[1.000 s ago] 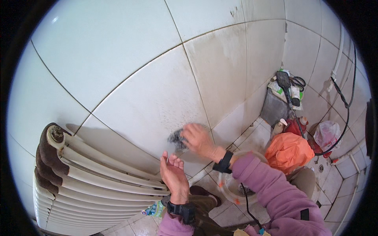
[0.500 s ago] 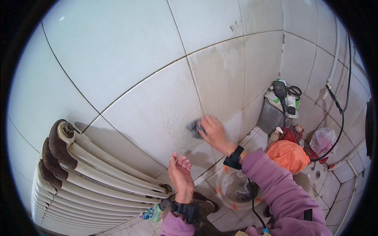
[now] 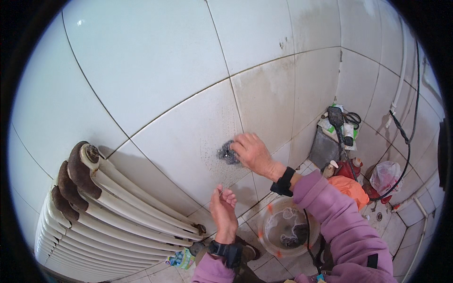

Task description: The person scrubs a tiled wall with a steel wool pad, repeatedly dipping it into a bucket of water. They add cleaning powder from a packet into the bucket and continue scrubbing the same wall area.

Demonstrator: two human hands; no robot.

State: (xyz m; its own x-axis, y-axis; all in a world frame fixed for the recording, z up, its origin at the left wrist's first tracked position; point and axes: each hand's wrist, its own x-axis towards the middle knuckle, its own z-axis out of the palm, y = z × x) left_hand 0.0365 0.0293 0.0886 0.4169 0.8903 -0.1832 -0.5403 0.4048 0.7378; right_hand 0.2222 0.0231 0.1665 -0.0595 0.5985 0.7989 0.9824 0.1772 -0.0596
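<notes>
While the right hand presses a gray scrub pad flat on the wall tile, gripping it, the left hand hangs just below, empty and loosely curled, maybe touching nothing.

Grey scrubber; white tiles; purple sleeve; orange bag.

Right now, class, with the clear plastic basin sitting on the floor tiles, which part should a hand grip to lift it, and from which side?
Grip the clear plastic basin by its rim, probably with fingers hooked over the edge. It stands upright with water and a cloth inside, so a level lift suits it. Come from the wall side near the left hand; the right arm's purple sleeve overhangs the far edge.
</notes>
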